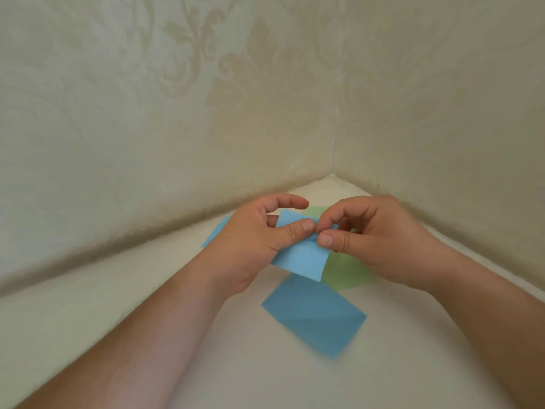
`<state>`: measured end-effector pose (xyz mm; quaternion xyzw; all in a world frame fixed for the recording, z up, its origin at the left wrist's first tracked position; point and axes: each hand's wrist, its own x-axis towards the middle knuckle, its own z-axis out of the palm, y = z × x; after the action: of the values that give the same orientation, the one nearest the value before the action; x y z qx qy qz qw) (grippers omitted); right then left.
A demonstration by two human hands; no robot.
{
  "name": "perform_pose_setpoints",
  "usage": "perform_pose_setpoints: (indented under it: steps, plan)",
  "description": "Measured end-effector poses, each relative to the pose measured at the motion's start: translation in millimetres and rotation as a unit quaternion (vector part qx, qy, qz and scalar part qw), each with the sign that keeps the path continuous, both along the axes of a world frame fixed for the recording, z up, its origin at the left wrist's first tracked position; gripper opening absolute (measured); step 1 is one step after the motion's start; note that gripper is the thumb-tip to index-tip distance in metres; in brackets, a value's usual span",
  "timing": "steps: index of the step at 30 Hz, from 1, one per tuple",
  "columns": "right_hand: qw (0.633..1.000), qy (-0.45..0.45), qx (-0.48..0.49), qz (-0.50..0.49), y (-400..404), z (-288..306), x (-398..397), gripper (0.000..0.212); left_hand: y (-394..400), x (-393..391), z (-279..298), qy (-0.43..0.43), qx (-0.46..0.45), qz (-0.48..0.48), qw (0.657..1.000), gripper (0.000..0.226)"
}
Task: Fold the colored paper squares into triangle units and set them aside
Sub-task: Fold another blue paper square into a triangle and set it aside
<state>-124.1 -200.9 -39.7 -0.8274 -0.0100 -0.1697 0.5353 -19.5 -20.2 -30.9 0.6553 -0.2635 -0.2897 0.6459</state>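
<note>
A light blue paper (303, 259) is held above the cream surface between both hands. My left hand (265, 234) pinches its upper part with the thumb on top. My right hand (374, 237) pinches the same paper from the right with thumb and forefinger, close against the left thumb. A darker blue paper (314, 315) with a diagonal crease lies flat below the hands. A green paper (345, 276) lies under my right hand, partly hidden. The corner of another blue paper (213, 233) shows to the left of my left hand.
The cream surface (147, 290) runs into a corner where two walls with pale patterned wallpaper (206, 98) meet, just beyond the hands. Both forearms stretch in from the bottom of the view.
</note>
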Motion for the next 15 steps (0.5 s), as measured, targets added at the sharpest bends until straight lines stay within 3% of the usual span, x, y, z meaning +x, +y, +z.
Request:
perform_pose_setpoints:
  steps: [8, 15]
  plan:
    - [0.997, 0.019, -0.070, -0.023, -3, 1, -2, 0.026, 2, 5, -3, -0.048, 0.022, 0.001, 0.999, 0.027]
    - [0.998, 0.014, -0.051, -0.037, -5, 0, -1, 0.017, 9, 10, 3, -0.049, 0.041, -0.083, 0.994, 0.048]
